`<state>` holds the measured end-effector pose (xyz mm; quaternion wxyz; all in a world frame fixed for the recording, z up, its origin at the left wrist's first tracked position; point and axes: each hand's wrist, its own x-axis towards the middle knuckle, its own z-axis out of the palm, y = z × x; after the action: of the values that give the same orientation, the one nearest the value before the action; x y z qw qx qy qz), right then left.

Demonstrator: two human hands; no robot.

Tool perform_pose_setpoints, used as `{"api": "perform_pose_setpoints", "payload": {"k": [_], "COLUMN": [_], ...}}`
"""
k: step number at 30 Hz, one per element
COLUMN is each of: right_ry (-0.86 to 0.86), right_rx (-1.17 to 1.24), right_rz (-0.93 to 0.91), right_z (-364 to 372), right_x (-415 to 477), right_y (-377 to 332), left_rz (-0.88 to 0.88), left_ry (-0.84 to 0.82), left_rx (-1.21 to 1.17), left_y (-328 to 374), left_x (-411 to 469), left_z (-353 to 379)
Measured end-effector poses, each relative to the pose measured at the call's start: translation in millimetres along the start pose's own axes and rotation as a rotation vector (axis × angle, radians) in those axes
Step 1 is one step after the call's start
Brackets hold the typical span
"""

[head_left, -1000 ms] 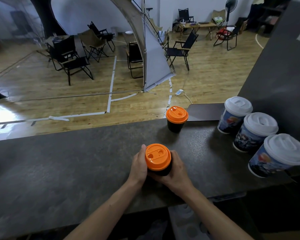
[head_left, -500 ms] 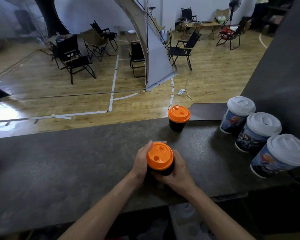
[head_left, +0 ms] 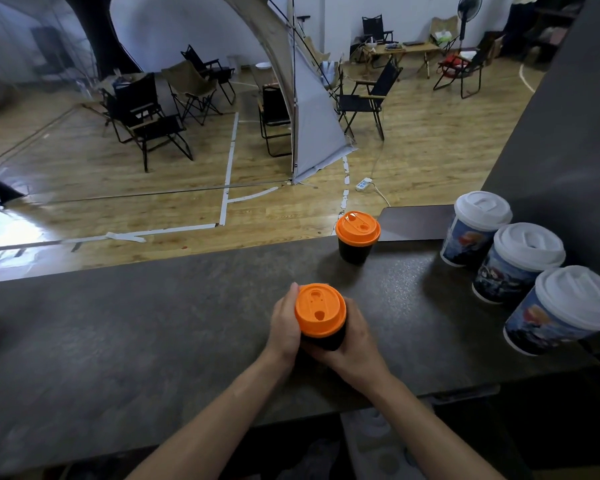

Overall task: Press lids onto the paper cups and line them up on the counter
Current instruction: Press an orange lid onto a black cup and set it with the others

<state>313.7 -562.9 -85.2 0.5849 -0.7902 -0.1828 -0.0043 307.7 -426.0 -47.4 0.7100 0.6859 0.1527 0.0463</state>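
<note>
A black paper cup [head_left: 324, 339] with an orange lid [head_left: 320, 310] stands on the dark counter [head_left: 153, 327], held between both hands. My left hand [head_left: 284, 323] wraps its left side and my right hand [head_left: 355, 344] cups its right side and base. The lid's drink hole faces me. A second black cup with an orange lid [head_left: 357, 235] stands at the counter's far edge. Three printed cups with white lids [head_left: 477, 226] [head_left: 520, 261] [head_left: 565, 310] stand in a diagonal row on the right.
A dark flat panel [head_left: 416, 223] lies at the counter's far edge beside the white-lidded cups. A tall dark wall [head_left: 561, 133] rises on the right. Beyond the counter lies a wooden floor with folding chairs [head_left: 142, 119] and a tent arch [head_left: 291, 98].
The held cup has turned between my hands, so the lid's drink hole now faces me. The cup stays at the same spot on the counter.
</note>
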Motion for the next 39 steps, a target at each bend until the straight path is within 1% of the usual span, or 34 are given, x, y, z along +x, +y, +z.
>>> {"api": "perform_pose_setpoints", "payload": {"k": [1,2,4,6,8,11,12,13,17,18,20,24,25,26,28,29,31,32,34,35,36,39], "right_ry": [0.003,0.009,0.006,-0.022,-0.036,-0.025,-0.02,-0.012,-0.021,-0.035,-0.038,0.028,0.037,0.034,-0.01,-0.032,-0.03,-0.011,0.031,0.044,0.052,0.003], "right_rx": [0.008,0.011,0.005,-0.01,-0.012,0.009,0.011,0.01,0.004,-0.006,-0.013,-0.042,-0.048,-0.054,-0.08,-0.096,-0.134,-0.135,-0.092,-0.081,-0.08,-0.102], "right_rz": [0.005,0.009,0.005,-0.015,-0.024,-0.025,-0.017,-0.008,0.0,-0.006,-0.022,-0.023,-0.018,-0.014,-0.014,-0.023,-0.042,-0.043,-0.014,0.001,0.004,-0.017], "right_z": [1,1,-2,-5,-5,-3,-2,-2,-4,-4,-3,1,0,-1,-4,-4,-3,-2,0,0,0,-3], "right_x": [0,-1,0,1,1,1,0,0,1,1,2,-1,-1,-1,1,3,4,4,2,1,1,3], "right_y": [0,-1,-1,-2,-3,-3,-3,-3,2,2,1,-2,-1,-1,2,3,7,7,6,6,5,8], "left_rz": [-0.004,-0.023,-0.073,-0.081,-0.062,0.017,0.017,0.01,0.001,-0.001,0.009,0.005,-0.014,-0.047,-0.099,-0.093,-0.066,-0.049,-0.017,-0.016,-0.02,-0.06], "left_ry": [0.032,0.031,-0.095,-0.217,-0.187,0.006,0.06,0.072,-0.092,-0.095,-0.043,0.057,0.037,-0.017,-0.152,-0.174,-0.124,-0.07,0.039,0.061,0.042,-0.109], "left_rx": [-0.005,-0.013,0.005,0.057,0.034,0.005,-0.002,-0.017,-0.03,-0.022,-0.033,-0.011,-0.019,-0.023,-0.001,0.0,-0.034,-0.052,-0.079,-0.084,-0.077,-0.058], "left_y": [-5,-6,2,10,12,-4,-6,-8,0,0,-3,-5,-3,-2,4,7,6,5,-2,-2,-2,4], "left_x": [-2,-2,3,11,9,-3,-6,-7,1,1,-1,-4,-3,-1,3,3,0,-3,-7,-8,-6,4], "left_z": [2,3,-4,-13,-11,2,4,5,-3,-3,-1,3,2,-1,-9,-11,-6,-3,3,4,3,-7]}}
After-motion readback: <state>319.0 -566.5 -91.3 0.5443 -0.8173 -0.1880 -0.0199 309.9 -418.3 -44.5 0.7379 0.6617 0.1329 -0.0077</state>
